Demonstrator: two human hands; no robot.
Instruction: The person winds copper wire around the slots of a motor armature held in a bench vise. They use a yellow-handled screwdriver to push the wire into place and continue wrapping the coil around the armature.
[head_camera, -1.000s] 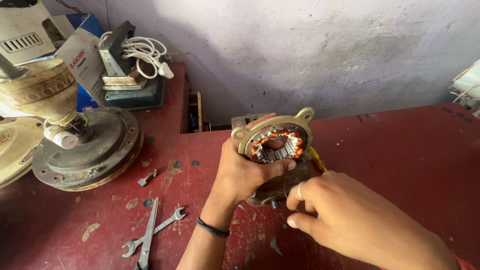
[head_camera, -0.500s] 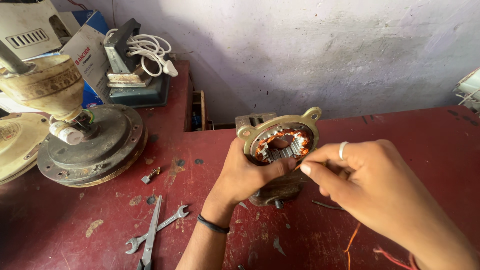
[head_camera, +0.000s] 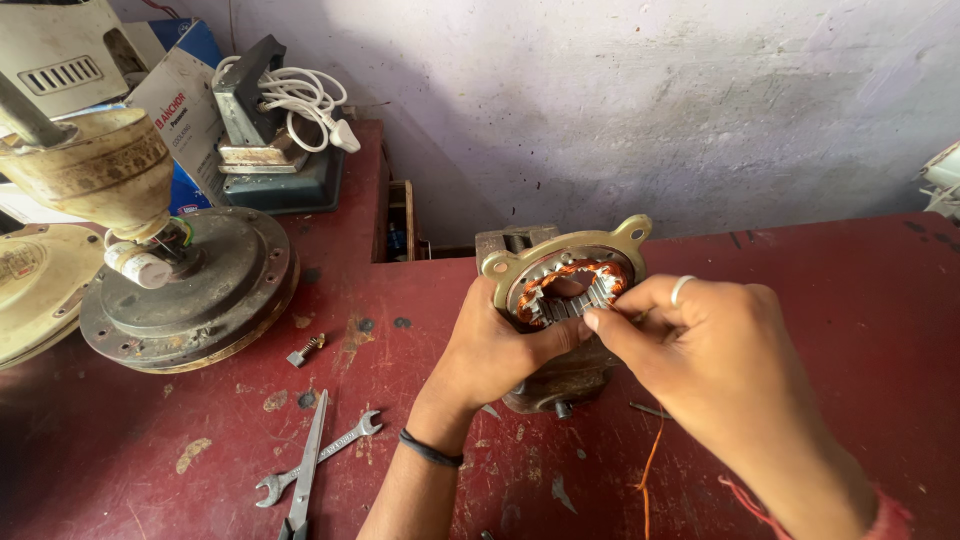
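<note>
A worn dark-red workbench (head_camera: 860, 300) fills the lower view under a pale plastered wall. At its left edge sits a round grey metal fan housing (head_camera: 205, 295) with a cream cone-shaped cover (head_camera: 95, 170) above it. Near the middle of the bench stands a small electric motor stator (head_camera: 565, 290), a tan cast-metal ring with mounting ears, steel laminations and copper-coloured windings inside, tilted so its open face looks up toward the camera.

The left hand (head_camera: 495, 345) comes up from below with the wrist bent, a black band on the forearm, fingers wrapped around the stator's left side and thumb laid across its lower front, grasping it firmly. The right hand (head_camera: 715, 355) reaches in from the lower right, a ring on one finger, its thumb and forefinger pinched together at the stator's front rim; what they pinch is too small to tell.

A thin orange wire (head_camera: 648, 465) lies on the bench below the right hand. A silver open-ended spanner (head_camera: 320, 458) crosses a slim metal tool beside the left forearm.
</note>
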